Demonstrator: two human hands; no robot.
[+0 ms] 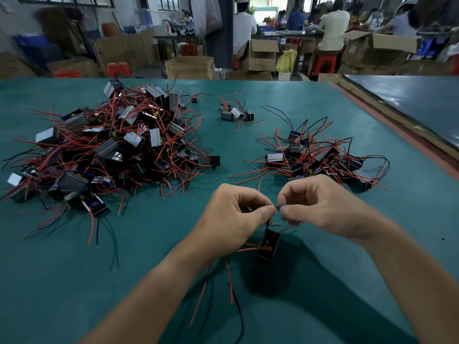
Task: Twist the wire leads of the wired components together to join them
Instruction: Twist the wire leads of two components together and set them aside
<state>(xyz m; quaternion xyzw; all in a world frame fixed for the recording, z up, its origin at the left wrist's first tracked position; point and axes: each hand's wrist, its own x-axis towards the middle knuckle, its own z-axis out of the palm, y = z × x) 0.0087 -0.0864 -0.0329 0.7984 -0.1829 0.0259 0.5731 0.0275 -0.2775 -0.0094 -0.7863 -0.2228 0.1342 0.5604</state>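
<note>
1. Teal felt-like cloth covers the counter (149,244), matte and smooth apart from loose strands.
2. Just above it, the left hand (233,217) and right hand (320,207) meet fingertip to fingertip, each pinching the same short dark wire lead (276,207) between thumb and forefinger.
3. Below the pinch hangs a small black boxy component (268,245), tilted, with thin red leads (228,279) and a black one trailing down toward the counter's near edge.
4. Well off to the left lies a big tangled heap (111,150) of the same blocks, some with pale shiny faces, bristling with springy red wires.
5. A smaller pile (323,160) sits just beyond the right hand, with black and blue wires mixed in.
6. Four loose blocks (236,112) lie farther back.
</note>
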